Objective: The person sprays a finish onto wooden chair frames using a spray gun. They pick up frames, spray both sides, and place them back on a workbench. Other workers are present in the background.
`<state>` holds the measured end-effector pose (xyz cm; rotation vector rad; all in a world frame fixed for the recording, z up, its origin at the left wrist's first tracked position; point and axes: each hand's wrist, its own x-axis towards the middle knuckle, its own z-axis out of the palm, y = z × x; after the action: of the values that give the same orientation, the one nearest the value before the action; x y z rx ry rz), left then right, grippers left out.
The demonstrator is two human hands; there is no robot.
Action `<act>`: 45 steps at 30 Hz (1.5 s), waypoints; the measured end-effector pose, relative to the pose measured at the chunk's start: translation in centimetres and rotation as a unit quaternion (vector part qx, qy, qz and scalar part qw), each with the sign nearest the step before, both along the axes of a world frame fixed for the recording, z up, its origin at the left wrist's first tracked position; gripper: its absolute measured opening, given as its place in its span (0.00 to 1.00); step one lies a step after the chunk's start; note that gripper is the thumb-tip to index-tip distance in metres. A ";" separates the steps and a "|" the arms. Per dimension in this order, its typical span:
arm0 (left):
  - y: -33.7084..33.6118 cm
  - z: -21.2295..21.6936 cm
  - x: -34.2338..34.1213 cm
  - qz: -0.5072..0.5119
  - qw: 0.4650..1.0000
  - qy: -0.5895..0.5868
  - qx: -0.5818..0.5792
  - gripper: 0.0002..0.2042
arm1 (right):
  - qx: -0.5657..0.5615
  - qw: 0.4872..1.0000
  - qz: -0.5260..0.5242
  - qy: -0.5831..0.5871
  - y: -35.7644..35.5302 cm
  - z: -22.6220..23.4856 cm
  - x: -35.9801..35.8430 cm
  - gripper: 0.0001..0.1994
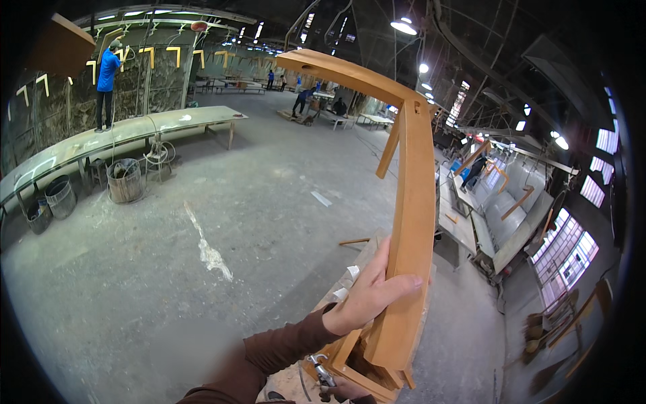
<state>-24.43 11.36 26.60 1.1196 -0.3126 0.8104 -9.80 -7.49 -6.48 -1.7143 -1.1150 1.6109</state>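
My left hand (373, 293) grips the long upright arm of an orange-brown, L-shaped wooden furniture part (414, 182). The thumb lies across its near face, and the fingers go round the far left side. From the top, its other arm reaches away to the left, with a shorter bar slanting down beneath the corner. At the lower edge, my right hand (344, 389) is closed round a metal spray gun (319, 367), partly cut off by the picture's edge. More wooden pieces (346, 350) lie below the held part, on a pale bench (296, 384).
A long pale table (161, 124) runs along the left, with a person in blue (106, 74) standing there. Buckets (126, 180) stand below it. Several L-shaped wooden parts hang along the left wall. Another table (457, 219) and a person (474, 172) are at right.
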 end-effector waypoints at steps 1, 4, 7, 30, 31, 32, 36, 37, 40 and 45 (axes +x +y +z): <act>0.1 0.0 0.0 0.001 1.000 0.009 -0.001 0.29 | 0.002 1.000 -0.003 0.001 -0.2 -0.5 0.1 0.11; 0.4 0.0 0.0 0.006 1.000 -0.002 0.015 0.29 | 0.009 1.000 -0.013 0.004 -0.7 -1.7 0.1 0.12; 0.8 -0.4 0.1 -0.014 1.000 -0.005 -0.008 0.29 | 0.010 1.000 -0.017 0.006 -0.9 -1.9 -0.3 0.11; 18.3 -12.0 13.1 -0.113 0.990 0.079 -0.033 0.37 | 0.064 0.992 -0.104 -0.014 -0.9 -1.4 -0.6 0.14; 18.8 -12.1 13.4 -0.112 0.990 0.084 -0.030 0.38 | 0.064 0.993 -0.100 -0.013 -0.9 -1.9 -0.2 0.14; 19.2 -12.3 13.7 -0.116 0.989 0.085 -0.037 0.37 | 0.065 0.993 -0.097 -0.012 -0.8 -2.4 0.1 0.15; 20.4 -13.0 14.9 -0.149 0.984 0.066 -0.069 0.35 | 0.072 0.993 -0.091 -0.010 -0.7 -3.9 1.4 0.17; 20.6 -13.2 15.2 -0.161 0.982 0.055 -0.078 0.35 | 0.073 0.993 -0.090 -0.010 -0.8 -4.3 1.7 0.17; 20.5 -13.7 16.0 -0.155 0.983 0.019 -0.096 0.33 | 0.080 0.993 -0.087 -0.010 -1.0 -5.7 2.7 0.19; 20.1 -13.5 17.8 -0.219 0.964 -0.118 -0.095 0.28 | 0.088 0.991 -0.099 -0.007 -1.1 -5.8 3.1 0.20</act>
<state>-6.59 31.46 13.14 0.7342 -0.6448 0.5623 -6.75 -8.57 -12.24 -1.6651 -1.0261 1.3404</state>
